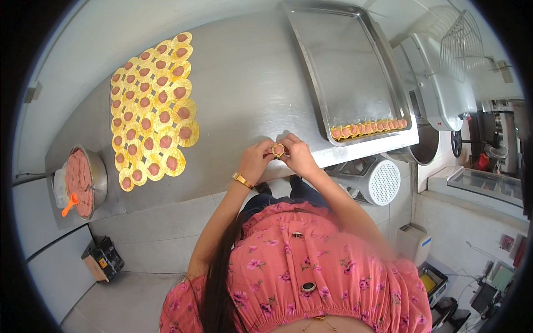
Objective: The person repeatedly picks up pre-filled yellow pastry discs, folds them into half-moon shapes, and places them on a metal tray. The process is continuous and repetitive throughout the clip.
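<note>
– Grip?
– Left hand (256,160) and right hand (298,156) both closed, fingertips pinching one dumpling (278,149) between them, by the table's (239,94) front edge
– Around them, from the left?
– Bowl (101,176) of pink filling (82,175), orange scoop (70,203) at its rim; rows of yellow wrappers (157,119), each dabbed with filling; right of the hands, tray (355,66), one row of dumplings (369,129) along its near side

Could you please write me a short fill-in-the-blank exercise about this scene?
1. The left hand and right hand hold a yellow-wrapped dumpling whose filling is coloured ____.
2. The hand wearing the gold wristwatch is the ____ one.
3. The utensil in the metal bowl has a handle coloured ____.
4. The row of dumplings sits in a rectangular metal ____.

Missing words: pink; left; orange; tray.
</note>
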`<state>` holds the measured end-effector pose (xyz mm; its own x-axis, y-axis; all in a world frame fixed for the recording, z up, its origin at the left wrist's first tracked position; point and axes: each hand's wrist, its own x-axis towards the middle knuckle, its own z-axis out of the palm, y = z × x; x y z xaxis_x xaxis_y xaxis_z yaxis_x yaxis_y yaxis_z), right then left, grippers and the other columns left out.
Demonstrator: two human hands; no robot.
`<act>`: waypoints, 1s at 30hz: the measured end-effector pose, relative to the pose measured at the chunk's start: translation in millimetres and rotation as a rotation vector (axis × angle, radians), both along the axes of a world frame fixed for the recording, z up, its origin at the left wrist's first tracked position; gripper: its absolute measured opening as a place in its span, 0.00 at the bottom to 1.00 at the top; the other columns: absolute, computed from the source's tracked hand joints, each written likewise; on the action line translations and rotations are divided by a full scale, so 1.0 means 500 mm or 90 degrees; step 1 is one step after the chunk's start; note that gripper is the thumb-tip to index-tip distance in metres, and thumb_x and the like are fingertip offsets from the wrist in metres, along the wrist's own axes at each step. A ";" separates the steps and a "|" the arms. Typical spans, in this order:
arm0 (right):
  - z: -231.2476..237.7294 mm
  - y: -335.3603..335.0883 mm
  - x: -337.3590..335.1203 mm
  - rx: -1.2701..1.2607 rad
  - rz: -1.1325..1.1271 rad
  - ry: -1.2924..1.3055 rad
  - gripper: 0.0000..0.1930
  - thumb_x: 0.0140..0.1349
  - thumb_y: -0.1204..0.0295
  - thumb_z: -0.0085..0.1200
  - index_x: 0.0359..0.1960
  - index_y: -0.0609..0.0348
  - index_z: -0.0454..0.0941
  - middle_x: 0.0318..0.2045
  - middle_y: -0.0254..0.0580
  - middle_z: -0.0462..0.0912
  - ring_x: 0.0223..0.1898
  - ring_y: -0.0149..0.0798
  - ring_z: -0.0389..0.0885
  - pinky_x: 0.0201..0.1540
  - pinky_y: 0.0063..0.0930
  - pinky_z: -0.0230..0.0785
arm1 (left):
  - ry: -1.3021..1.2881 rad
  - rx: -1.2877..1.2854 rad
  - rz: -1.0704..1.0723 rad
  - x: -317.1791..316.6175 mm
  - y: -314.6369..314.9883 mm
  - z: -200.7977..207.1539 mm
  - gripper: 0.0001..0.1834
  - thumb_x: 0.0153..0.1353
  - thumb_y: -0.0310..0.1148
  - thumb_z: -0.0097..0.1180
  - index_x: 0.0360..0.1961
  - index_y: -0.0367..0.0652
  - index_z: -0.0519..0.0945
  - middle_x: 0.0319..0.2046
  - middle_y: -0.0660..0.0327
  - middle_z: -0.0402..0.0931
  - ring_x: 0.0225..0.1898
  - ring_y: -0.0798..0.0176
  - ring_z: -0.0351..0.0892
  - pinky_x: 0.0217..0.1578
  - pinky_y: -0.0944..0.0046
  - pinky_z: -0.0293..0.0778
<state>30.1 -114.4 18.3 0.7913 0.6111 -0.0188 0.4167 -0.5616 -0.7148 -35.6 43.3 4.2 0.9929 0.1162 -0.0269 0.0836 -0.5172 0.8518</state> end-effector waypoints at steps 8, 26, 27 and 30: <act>0.007 0.009 0.016 0.101 -0.008 -0.097 0.14 0.46 0.81 0.60 0.38 0.61 0.79 0.34 0.47 0.77 0.37 0.54 0.78 0.37 0.39 0.73 | 0.020 0.004 0.031 0.012 -0.001 -0.009 0.13 0.50 0.30 0.67 0.36 0.42 0.77 0.27 0.54 0.81 0.31 0.54 0.83 0.31 0.61 0.77; 0.002 0.026 0.011 0.029 -0.009 -0.012 0.10 0.50 0.82 0.53 0.36 0.61 0.74 0.35 0.49 0.75 0.39 0.58 0.76 0.39 0.46 0.73 | -0.016 0.012 0.061 0.014 -0.007 -0.012 0.13 0.50 0.27 0.66 0.36 0.40 0.76 0.27 0.52 0.80 0.32 0.54 0.83 0.32 0.60 0.77; 0.001 0.026 0.009 0.025 0.001 -0.022 0.10 0.50 0.82 0.53 0.36 0.61 0.74 0.35 0.49 0.75 0.39 0.58 0.76 0.39 0.46 0.73 | -0.010 0.012 0.058 0.014 -0.008 -0.013 0.13 0.50 0.27 0.66 0.35 0.40 0.76 0.27 0.52 0.80 0.31 0.54 0.83 0.32 0.60 0.77; 0.002 0.023 0.009 0.023 0.027 -0.042 0.10 0.49 0.82 0.53 0.35 0.61 0.74 0.35 0.50 0.75 0.39 0.58 0.77 0.38 0.46 0.73 | 0.012 0.017 0.049 0.012 -0.009 -0.013 0.12 0.50 0.27 0.65 0.35 0.40 0.75 0.27 0.52 0.79 0.31 0.54 0.82 0.32 0.60 0.77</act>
<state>34.4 -102.8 19.2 0.7633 0.6437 0.0551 0.4869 -0.5171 -0.7040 -29.7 38.7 -2.2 0.9802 0.1934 -0.0415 0.1402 -0.5311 0.8356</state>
